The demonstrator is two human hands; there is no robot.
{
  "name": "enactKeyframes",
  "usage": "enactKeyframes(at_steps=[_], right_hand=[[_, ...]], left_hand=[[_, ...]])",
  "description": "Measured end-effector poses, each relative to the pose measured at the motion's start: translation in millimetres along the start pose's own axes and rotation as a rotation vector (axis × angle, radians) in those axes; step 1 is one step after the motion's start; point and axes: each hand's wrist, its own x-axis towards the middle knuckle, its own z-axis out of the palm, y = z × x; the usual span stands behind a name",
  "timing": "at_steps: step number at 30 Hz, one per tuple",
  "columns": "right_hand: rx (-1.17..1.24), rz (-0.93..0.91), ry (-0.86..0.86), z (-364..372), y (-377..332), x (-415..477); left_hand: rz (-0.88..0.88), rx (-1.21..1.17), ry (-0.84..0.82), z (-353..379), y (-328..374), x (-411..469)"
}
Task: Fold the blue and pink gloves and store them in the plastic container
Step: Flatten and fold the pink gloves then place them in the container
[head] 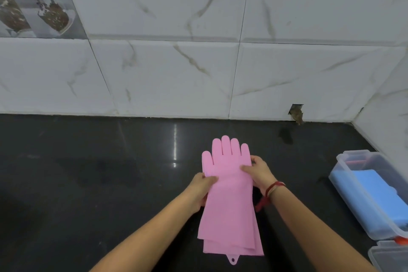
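The pink gloves [229, 201] are stacked one on the other, fingers pointing away from me, held flat just above the black counter [88, 172]. My left hand [202, 190] pinches their left edge near the palm. My right hand [260, 172] grips the right edge by the fingers' base; a red thread circles its wrist. The clear plastic container [341, 161] stands at the right with the folded blue gloves [373, 201] lying inside it.
A clear lid [388, 256] lies at the bottom right, in front of the container. A white marble-tiled wall [198, 73] runs along the back of the counter, with a broken hole [297, 113] at its base. Another wall meets it at the right.
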Motion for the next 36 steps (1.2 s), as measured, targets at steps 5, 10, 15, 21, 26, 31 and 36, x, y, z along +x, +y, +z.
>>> enactKeyframes(at_steps=[5, 10, 15, 21, 26, 31, 36], right_hand=[[-0.222, -0.153, -0.049, -8.5, 14.8, -11.7], [-0.305, -0.209, 0.005, -8.0, 25.0, -13.1], [-0.387, -0.225, 0.102, -5.1, 25.1, -22.4], [-0.691, -0.403, 0.125, -24.3, 27.2, -61.3], [-0.980, -0.607, -0.289, -58.2, 61.9, -104.2], [-1.133, -0.751, -0.300, -60.5, 73.8, -124.3], [-0.989, -0.751, -0.169, -44.4, 81.1, -123.5]], left_hand=[[0.193, 0.405, 0.093, -15.6, -33.3, -14.9], [0.298, 0.627, -0.001, -14.4, -51.0, -28.3], [0.473, 0.983, 0.134, -14.9, -56.7, -36.3], [0.604, 1.184, 0.243, -45.4, -59.0, -36.2], [1.056, 1.553, -0.149, -73.2, -57.0, -32.2], [0.984, 1.505, -0.252, -76.7, -51.5, -22.7], [0.964, 1.455, -0.277, -79.0, -52.2, -20.6]])
